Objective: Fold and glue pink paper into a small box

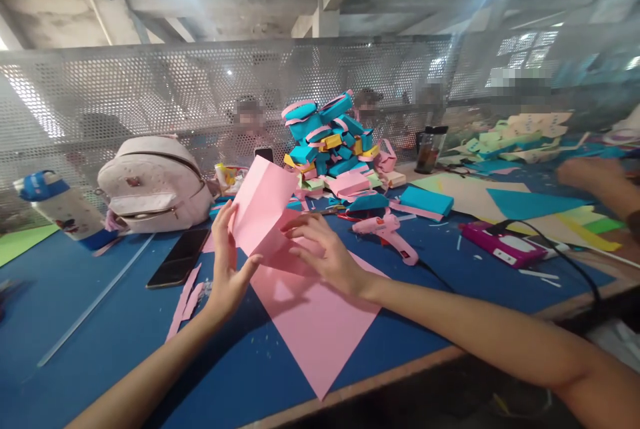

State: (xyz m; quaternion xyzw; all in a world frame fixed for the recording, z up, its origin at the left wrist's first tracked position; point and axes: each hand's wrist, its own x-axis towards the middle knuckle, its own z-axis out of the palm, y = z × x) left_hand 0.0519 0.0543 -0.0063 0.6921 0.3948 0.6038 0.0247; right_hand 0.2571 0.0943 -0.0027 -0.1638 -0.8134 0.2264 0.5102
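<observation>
Between my two hands is a folded piece of pink paper [265, 205], tilted up above the table. My left hand [227, 265] grips its left and lower edge between thumb and fingers. My right hand [325, 249] has its fingers at the paper's right side, with the fingertips partly behind or inside the fold. Below them a larger pink sheet [325, 335] lies flat, one corner pointing toward me. Just right of the sheet rests a pink glue gun [387, 232] with a dark cord.
A heap of blue, pink and yellow paper pieces [335, 149] rises behind. Left are a phone [179, 259], a ruler [97, 302], a white backpack [155, 185] and a bottle [67, 209]. Right are a purple power strip [503, 244], coloured sheets [535, 205] and another person's hand [590, 172].
</observation>
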